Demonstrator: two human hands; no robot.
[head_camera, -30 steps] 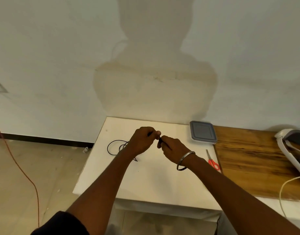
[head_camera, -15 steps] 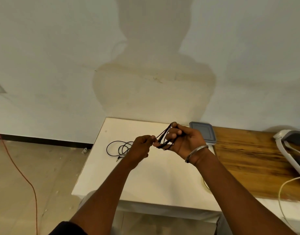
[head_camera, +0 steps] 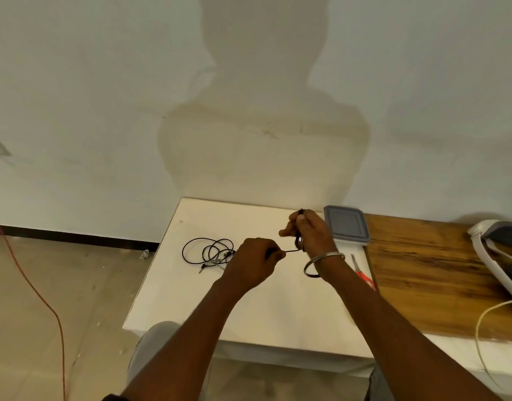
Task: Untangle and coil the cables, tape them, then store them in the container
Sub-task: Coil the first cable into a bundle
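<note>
My right hand point(head_camera: 311, 233) grips a small black cable coil point(head_camera: 298, 241), held upright above the white table point(head_camera: 191, 299). My left hand point(head_camera: 256, 260) pinches the free end of that same cable, which runs taut between the two hands. A second black cable point(head_camera: 207, 251) lies in loose tangled loops on the table, just left of my left hand. The grey lidded container point(head_camera: 347, 225) stands at the back, right behind my right hand. Red-handled scissors point(head_camera: 361, 270) lie to the right of my right wrist.
A wooden board point(head_camera: 428, 273) covers the table's right part. A white and grey device point(head_camera: 497, 253) with a pale cord point(head_camera: 480, 328) sits at the far right. An orange cord point(head_camera: 32, 285) trails over the floor on the left. The wall is close behind the table.
My right hand turned over and now holds the coil upright. My left hand drew the cable end out to the left, so the strand between the hands is taut.
</note>
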